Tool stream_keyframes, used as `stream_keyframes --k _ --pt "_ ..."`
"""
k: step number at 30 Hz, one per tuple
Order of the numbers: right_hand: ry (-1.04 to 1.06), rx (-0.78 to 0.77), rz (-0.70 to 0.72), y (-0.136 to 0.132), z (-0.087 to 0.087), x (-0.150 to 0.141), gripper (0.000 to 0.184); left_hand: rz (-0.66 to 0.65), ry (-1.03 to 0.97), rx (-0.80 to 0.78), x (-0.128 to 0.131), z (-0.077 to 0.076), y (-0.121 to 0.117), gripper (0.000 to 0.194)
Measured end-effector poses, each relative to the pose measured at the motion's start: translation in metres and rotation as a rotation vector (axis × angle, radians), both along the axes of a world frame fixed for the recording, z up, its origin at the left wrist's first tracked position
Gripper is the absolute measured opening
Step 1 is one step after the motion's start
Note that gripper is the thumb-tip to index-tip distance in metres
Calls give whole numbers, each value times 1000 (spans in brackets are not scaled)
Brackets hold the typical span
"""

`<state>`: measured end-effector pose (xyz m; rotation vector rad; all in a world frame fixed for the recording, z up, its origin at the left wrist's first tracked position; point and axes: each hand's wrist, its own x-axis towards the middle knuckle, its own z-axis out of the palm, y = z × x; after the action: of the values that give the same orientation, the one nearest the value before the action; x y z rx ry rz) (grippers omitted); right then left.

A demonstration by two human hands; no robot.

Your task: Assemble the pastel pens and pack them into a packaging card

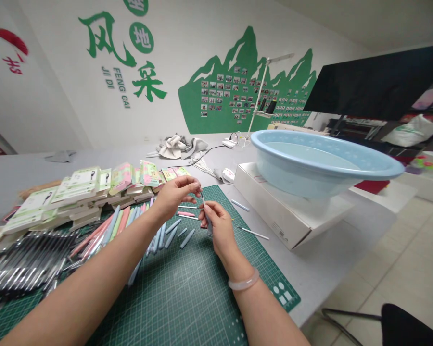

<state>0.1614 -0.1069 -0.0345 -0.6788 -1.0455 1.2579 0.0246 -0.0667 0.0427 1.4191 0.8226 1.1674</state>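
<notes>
My right hand (218,223) is closed around a grey-blue pen barrel (209,226), held upright over the cutting mat. A thin part (202,196) sticks up from the top of it. My left hand (178,194) pinches at the upper end of that thin part; what exactly lies between its fingertips is too small to make out. Below the hands, several loose blue pen barrels (171,237) lie on the green cutting mat (202,288). Near my right hand, a white pen refill (254,233) rests across the mat's edge. A pink barrel (186,214) lies between the hands.
Several clear black-capped pens (29,259) and coloured barrels (122,221) are piled at left, before stacked small boxes (79,185). A blue basin (310,168) of water stands on a white box (274,206) at right. Grey cloths (180,145) and a cable lie behind.
</notes>
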Motion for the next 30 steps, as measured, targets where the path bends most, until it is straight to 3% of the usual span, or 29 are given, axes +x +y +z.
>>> stream_keyframes --k 15,21,24,28,30 --pt "15 -27 -1 0 1 0 18 0 145 32 3 -5 -10 25" --pt "41 -30 22 -3 7 4 19 -24 184 51 -11 -4 -6 33" --pt "61 -6 6 -1 10 10 18 24 407 106 -27 -8 10 28" --pt "59 39 -88 5 15 24 18 74 998 303 -48 -23 30 13" --pt "60 43 -125 7 17 30 18 54 1186 380 -54 -33 34 13"
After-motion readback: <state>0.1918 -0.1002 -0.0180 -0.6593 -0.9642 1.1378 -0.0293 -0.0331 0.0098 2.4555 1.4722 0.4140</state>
